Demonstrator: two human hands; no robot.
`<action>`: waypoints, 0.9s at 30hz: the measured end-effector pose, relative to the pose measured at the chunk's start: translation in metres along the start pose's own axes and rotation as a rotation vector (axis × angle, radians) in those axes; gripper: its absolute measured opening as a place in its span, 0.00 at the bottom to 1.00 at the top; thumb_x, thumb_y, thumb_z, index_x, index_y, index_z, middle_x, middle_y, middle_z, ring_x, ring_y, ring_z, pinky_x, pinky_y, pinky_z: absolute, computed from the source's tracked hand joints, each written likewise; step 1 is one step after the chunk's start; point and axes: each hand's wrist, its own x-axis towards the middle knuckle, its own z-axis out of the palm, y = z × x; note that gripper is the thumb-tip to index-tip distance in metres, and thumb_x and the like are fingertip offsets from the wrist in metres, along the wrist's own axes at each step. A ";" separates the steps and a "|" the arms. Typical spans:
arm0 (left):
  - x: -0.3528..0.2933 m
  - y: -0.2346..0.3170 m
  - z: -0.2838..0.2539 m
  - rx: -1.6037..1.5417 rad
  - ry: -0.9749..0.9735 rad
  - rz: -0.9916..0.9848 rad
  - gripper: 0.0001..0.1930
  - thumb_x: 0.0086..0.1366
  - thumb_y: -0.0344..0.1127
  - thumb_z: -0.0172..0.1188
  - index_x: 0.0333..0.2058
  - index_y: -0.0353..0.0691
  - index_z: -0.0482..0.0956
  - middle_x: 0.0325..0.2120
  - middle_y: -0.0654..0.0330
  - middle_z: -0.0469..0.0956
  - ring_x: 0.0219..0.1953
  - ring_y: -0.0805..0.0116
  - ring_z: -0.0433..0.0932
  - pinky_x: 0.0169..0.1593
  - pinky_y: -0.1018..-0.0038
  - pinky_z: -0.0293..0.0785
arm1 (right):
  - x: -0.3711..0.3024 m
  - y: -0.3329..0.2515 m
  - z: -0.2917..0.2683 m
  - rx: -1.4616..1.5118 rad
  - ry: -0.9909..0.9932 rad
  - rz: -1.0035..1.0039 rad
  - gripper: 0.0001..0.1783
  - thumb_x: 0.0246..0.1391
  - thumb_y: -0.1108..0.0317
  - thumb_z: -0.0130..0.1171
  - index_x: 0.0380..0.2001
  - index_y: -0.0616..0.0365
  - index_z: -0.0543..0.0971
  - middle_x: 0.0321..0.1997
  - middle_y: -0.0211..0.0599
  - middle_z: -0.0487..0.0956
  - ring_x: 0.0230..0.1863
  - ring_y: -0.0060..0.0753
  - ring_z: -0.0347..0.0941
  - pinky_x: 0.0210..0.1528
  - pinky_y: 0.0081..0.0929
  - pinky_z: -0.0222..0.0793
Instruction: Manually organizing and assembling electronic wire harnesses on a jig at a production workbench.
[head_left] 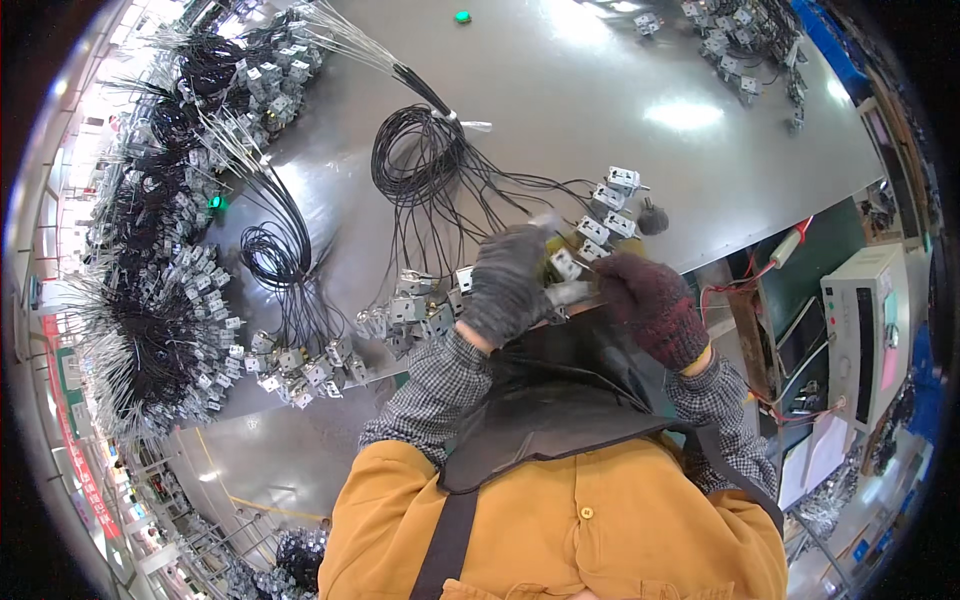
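My left hand [508,285], in a grey knit glove with pale fingertips, is closed around a small boxy silver-white part [565,264]. Its fingertips are slightly blurred. Just to the right, my right hand [650,308] in a dark maroon glove has its fingers curled in close to that part; what lies between them is hidden. Similar boxy parts [606,198], some with short shafts, lie beyond my hands. More of them [412,308] sit left of my left wrist. Black wires run from these parts to a large coil [418,157], tied with a pale band.
A smaller wire coil [275,255] with boxy parts lies to the left, beside a long heap of such bundles [165,260]. Another heap [740,45] is at the far right. The metal table [560,110] ends near my apron. A white instrument box [865,325] stands right.
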 end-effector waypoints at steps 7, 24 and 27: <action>-0.052 0.003 0.002 0.331 -0.020 0.129 0.53 0.48 0.62 0.76 0.67 0.36 0.67 0.54 0.46 0.75 0.56 0.49 0.75 0.69 0.44 0.57 | -0.018 0.015 0.027 0.406 -0.159 0.160 0.11 0.63 0.71 0.64 0.48 0.62 0.83 0.39 0.42 0.85 0.37 0.33 0.82 0.42 0.31 0.77; 0.003 0.003 -0.020 0.218 -0.109 0.147 0.23 0.54 0.46 0.73 0.46 0.42 0.84 0.27 0.56 0.82 0.34 0.54 0.80 0.50 0.56 0.71 | 0.015 0.038 0.024 -0.078 0.123 -0.021 0.13 0.63 0.70 0.60 0.50 0.58 0.81 0.45 0.52 0.83 0.47 0.56 0.81 0.49 0.43 0.77; 0.003 0.004 -0.016 0.210 -0.110 0.165 0.23 0.52 0.45 0.74 0.46 0.45 0.84 0.28 0.57 0.83 0.35 0.53 0.80 0.50 0.56 0.71 | 0.009 0.027 0.018 -0.030 0.026 0.068 0.12 0.62 0.70 0.61 0.48 0.58 0.82 0.42 0.51 0.84 0.45 0.55 0.82 0.47 0.43 0.78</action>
